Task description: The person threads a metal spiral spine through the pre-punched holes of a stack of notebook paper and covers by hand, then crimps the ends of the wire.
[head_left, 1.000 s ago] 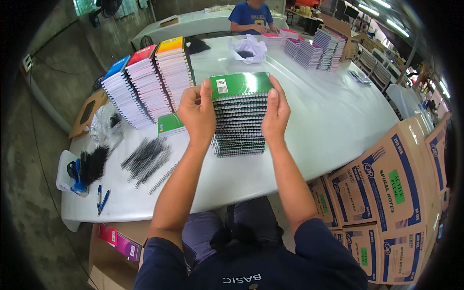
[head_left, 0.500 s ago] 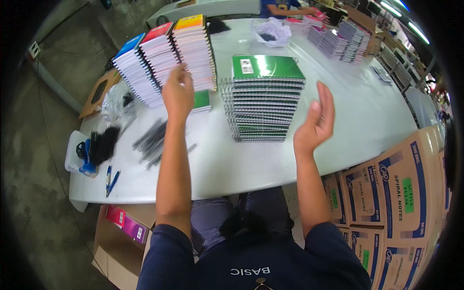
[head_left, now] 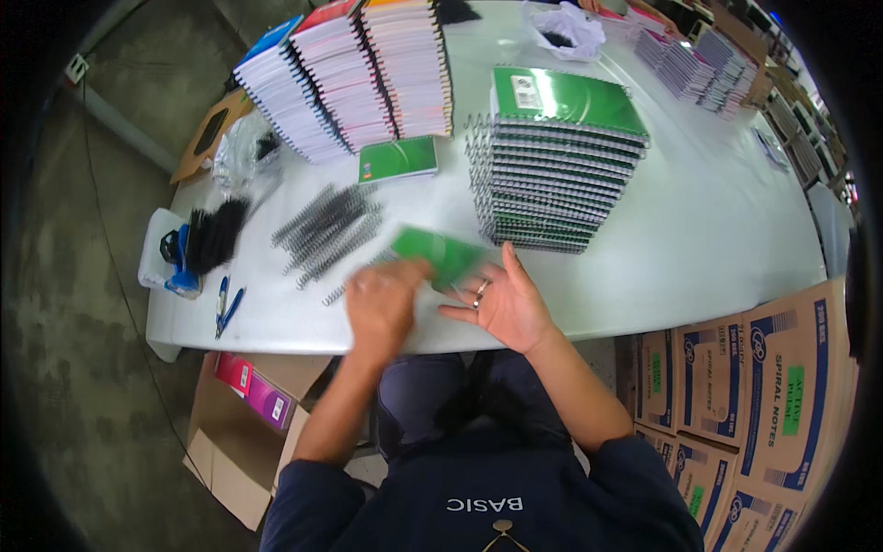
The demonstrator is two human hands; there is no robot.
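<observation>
left grip (head_left: 380, 299) holding blurred green notebook (head_left: 432, 253), frame centre | right grip (head_left: 513, 311) wide, contact unclear | keep notebook level, off loose coils (head_left: 333, 230)

On the near side of the tall green stack (head_left: 566, 175), the left hand (head_left: 384, 302) holds a blurred green notebook (head_left: 434, 254); the right hand (head_left: 508, 308) is spread; loose spiral coils (head_left: 331, 228) lie left of the stack.
</observation>
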